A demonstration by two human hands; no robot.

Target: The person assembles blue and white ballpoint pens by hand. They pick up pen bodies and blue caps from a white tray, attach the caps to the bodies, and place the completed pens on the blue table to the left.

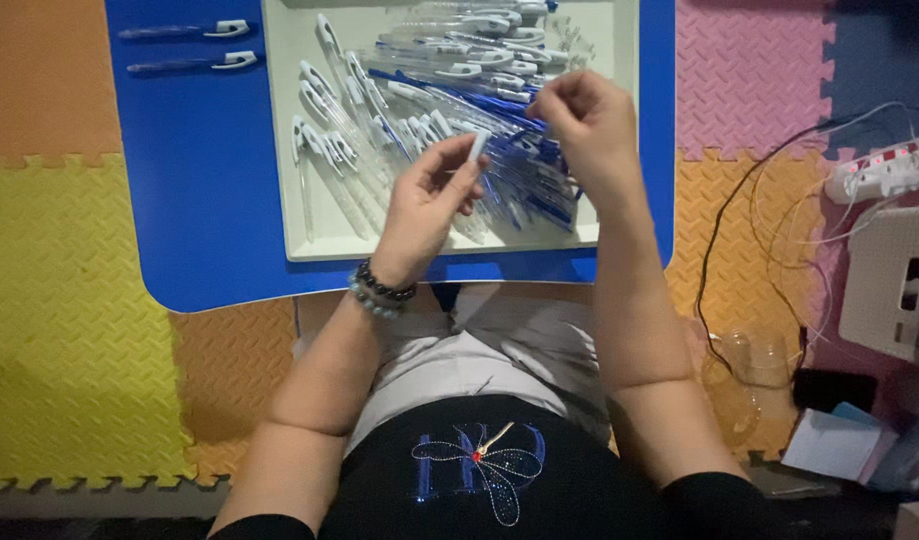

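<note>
My left hand point(427, 203) hovers over the white tray point(301, 246) and pinches a small white pen cap point(478, 144) between thumb and fingers. A beaded bracelet point(379, 290) circles that wrist. My right hand point(587, 128) is raised just to the right, fingers closed on a thin clear and blue pen part point(532, 122) that is mostly hidden by the fingers. Both hands are over a heap of several clear pens with blue refills and white clips point(419, 90) lying in the tray.
The tray sits on a low blue table point(199, 180); two finished pens point(184, 46) lie at its far left. Coloured foam floor mats point(69, 300) surround it. At the right are a power strip point(884, 168), cables, a white box point(894, 285) and a clear plastic cup point(749, 370).
</note>
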